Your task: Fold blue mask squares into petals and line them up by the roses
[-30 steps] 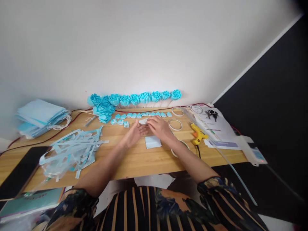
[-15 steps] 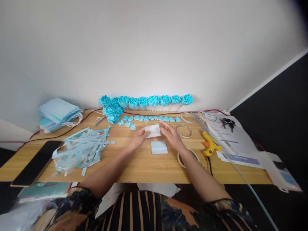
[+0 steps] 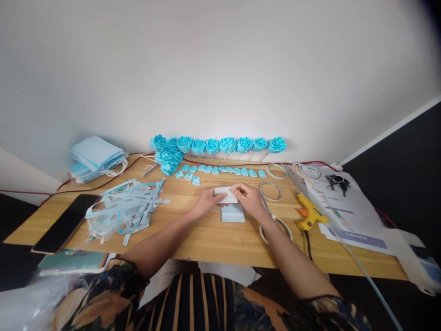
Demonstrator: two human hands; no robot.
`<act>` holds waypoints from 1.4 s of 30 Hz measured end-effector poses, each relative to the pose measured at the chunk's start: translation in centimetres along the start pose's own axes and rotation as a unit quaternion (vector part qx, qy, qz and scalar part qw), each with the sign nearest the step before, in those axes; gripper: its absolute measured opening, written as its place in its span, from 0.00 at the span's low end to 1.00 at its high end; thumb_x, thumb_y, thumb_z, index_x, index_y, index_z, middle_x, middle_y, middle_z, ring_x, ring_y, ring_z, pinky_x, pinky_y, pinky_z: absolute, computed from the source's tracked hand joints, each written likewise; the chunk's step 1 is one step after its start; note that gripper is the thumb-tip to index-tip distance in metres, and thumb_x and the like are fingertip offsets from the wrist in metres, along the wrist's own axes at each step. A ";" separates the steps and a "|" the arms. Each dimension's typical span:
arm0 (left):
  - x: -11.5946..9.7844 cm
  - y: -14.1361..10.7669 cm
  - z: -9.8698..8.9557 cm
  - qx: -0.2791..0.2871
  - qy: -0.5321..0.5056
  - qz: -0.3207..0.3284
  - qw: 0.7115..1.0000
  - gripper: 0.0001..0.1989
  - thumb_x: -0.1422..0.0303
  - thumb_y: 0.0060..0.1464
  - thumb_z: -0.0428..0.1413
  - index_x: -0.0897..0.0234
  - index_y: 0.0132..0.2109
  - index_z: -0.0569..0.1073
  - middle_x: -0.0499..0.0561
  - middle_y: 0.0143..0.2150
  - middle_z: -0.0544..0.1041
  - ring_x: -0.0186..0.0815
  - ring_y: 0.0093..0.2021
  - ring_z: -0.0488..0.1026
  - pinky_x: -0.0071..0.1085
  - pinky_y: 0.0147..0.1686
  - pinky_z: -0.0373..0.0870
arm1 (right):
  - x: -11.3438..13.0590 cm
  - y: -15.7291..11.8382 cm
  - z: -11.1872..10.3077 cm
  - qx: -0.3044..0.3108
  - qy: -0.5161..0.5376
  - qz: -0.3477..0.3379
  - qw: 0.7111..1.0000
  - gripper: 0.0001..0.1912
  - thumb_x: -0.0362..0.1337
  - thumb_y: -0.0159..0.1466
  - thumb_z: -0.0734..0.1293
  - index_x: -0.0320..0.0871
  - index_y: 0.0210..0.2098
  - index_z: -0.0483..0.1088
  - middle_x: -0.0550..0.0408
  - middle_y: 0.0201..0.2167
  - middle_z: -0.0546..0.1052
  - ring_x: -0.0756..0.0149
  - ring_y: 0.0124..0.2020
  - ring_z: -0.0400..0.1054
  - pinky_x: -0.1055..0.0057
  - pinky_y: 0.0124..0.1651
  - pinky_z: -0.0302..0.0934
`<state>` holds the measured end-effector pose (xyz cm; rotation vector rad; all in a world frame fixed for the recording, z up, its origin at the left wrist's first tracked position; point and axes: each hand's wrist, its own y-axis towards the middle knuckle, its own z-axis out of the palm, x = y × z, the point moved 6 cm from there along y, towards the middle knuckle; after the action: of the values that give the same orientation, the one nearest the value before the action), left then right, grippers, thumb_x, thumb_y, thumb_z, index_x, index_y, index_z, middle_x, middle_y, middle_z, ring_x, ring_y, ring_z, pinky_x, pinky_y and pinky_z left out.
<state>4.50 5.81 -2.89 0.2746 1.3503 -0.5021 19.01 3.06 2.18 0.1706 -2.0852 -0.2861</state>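
Between both hands is a small white fabric square (image 3: 225, 193), held above the wooden table. My left hand (image 3: 208, 201) pinches its left side, thumb on top. My right hand (image 3: 248, 198) grips the right edge between thumb and fingers. Just below it lies a stack of pale blue squares (image 3: 233, 214), its far edge partly covered by the held piece. Beyond the hands runs a row of folded blue petals (image 3: 215, 170), with a few more petals (image 3: 188, 176) in front at its left end.
Blue fabric roses (image 3: 227, 145) line the wall. On the left are face masks (image 3: 98, 154), cut strips (image 3: 126, 209) and a phone (image 3: 65, 223). Tape rolls (image 3: 270, 191), a yellow glue gun (image 3: 310, 213), keys (image 3: 338, 182) and papers (image 3: 365, 216) lie right. A red cord runs along the back.
My right hand has closed onto the right edge of the white square; before, its fingers were looser beside it. The square has come nearer, over the stack's far edge. The view has shifted slightly.
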 end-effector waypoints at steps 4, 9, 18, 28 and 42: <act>0.0 0.1 0.1 -0.002 -0.003 0.005 1.000 0.21 0.56 0.46 0.66 0.69 0.40 0.77 0.53 0.30 0.80 0.35 0.26 0.76 0.28 0.28 0.71 | -0.2 0.0 -0.1 -0.007 -0.004 -0.001 1.000 0.15 0.48 0.63 0.64 0.43 0.31 0.75 0.57 0.22 0.73 0.67 0.23 0.65 0.72 0.27 0.57; 0.3 0.2 -0.1 -0.002 0.017 0.004 1.000 0.23 0.54 0.46 0.65 0.70 0.41 0.77 0.53 0.29 0.80 0.34 0.24 0.75 0.28 0.27 0.69 | -0.8 0.1 -0.2 -0.016 0.001 0.001 1.000 0.15 0.48 0.62 0.65 0.43 0.33 0.76 0.56 0.25 0.77 0.66 0.25 0.67 0.72 0.28 0.58; 0.4 0.3 -0.2 -0.001 0.007 0.002 1.000 0.25 0.51 0.43 0.66 0.70 0.39 0.76 0.52 0.28 0.78 0.32 0.23 0.74 0.26 0.25 0.68 | -0.5 0.1 -0.2 -0.017 0.024 -0.001 1.000 0.16 0.48 0.63 0.64 0.42 0.34 0.76 0.53 0.29 0.79 0.63 0.30 0.71 0.70 0.33 0.63; 0.0 0.0 -0.3 -0.025 0.007 -0.014 1.000 0.18 0.57 0.47 0.65 0.70 0.37 0.79 0.52 0.27 0.79 0.33 0.23 0.74 0.28 0.27 0.71 | -0.3 0.1 0.2 0.022 -0.006 0.008 1.000 0.16 0.48 0.61 0.66 0.43 0.24 0.69 0.61 0.19 0.66 0.70 0.23 0.60 0.73 0.26 0.53; -0.9 0.0 -1.8 -0.085 -0.057 0.011 0.995 0.20 0.54 0.46 0.65 0.71 0.32 0.78 0.54 0.23 0.78 0.34 0.22 0.72 0.30 0.26 0.69 | -1.1 0.3 -0.5 -0.013 0.116 0.014 0.993 0.19 0.43 0.65 0.62 0.45 0.53 0.69 0.55 0.32 0.78 0.65 0.34 0.73 0.68 0.41 0.68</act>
<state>2.83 6.84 -2.44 0.1200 1.2693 -0.3759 19.97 3.52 1.58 0.1523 -1.8521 -0.2639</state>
